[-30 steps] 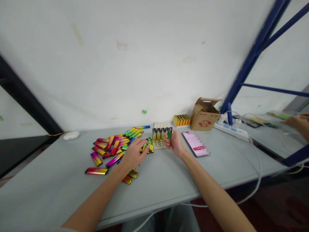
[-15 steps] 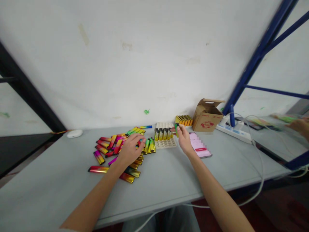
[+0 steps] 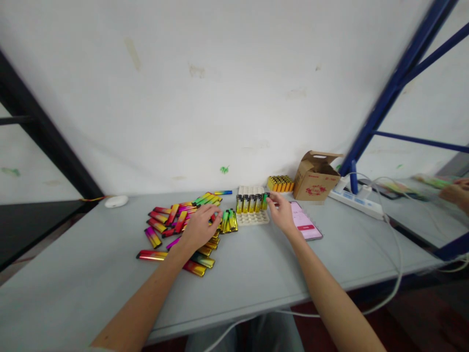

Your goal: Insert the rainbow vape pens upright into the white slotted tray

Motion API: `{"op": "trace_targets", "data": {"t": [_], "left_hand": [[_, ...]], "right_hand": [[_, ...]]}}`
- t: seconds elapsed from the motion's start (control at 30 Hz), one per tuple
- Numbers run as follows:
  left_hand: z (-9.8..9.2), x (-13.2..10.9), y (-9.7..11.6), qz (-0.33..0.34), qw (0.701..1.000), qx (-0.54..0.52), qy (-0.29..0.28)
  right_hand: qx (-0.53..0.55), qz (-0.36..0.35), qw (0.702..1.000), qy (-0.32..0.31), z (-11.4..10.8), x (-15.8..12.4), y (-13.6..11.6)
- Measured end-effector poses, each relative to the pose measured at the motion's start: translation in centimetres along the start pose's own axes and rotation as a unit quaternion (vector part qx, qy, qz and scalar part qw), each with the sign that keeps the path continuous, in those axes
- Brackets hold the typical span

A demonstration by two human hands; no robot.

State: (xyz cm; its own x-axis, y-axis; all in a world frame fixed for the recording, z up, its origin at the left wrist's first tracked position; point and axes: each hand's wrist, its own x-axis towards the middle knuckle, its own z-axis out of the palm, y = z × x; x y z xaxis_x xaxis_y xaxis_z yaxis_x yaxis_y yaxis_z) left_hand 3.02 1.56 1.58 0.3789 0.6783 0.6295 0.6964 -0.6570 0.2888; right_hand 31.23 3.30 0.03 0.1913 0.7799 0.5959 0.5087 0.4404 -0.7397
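Observation:
A white holed tray (image 3: 252, 218) stands on the grey table (image 3: 91, 274) with a row of upright lighters (image 3: 249, 203). My right hand (image 3: 281, 213) pinches a green lighter (image 3: 264, 201) at the right end of that row, standing it in the tray. My left hand (image 3: 200, 227) rests on a pile of colourful metallic lighters (image 3: 168, 220) to the left, fingers closing on one of them. A few green and yellow lighters (image 3: 228, 221) lie between the pile and the tray.
A phone (image 3: 306, 226) lies right of my right hand. Behind stand a block of orange lighters (image 3: 280, 183), a cardboard box (image 3: 315, 176) and a power strip (image 3: 357, 203) with cables. A white oval object (image 3: 116, 201) sits far left. Another person's hand (image 3: 454, 191) shows at the right edge.
My right hand lifted the green lighter away from the tray's front to its right, then brought it down at the right end of the row. My left hand shifted slightly over the pile.

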Motion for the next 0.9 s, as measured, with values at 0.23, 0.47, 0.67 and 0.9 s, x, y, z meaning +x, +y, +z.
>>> {"op": "trace_targets", "data": {"t": [0.23,0.47,0.67,0.9], "left_hand": [[0.1,-0.1,0.0,-0.034,0.999,-0.008,0.006],[-0.1,0.0,0.2,-0.033,0.999,-0.01,0.016],[-0.1,0.0,0.2,-0.033,0.999,0.0,-0.006],[0.6,-0.4,0.0,-0.037,0.997,0.048,-0.055]], "right_hand": [[-0.02,-0.024,0.999,-0.024,0.0,0.0,0.6],[-0.056,-0.034,0.997,-0.029,0.1,0.0,1.6],[-0.085,-0.057,0.993,-0.058,0.1,-0.3,1.6],[-0.121,-0.034,0.991,-0.035,-0.4,-0.3,0.7]]}}
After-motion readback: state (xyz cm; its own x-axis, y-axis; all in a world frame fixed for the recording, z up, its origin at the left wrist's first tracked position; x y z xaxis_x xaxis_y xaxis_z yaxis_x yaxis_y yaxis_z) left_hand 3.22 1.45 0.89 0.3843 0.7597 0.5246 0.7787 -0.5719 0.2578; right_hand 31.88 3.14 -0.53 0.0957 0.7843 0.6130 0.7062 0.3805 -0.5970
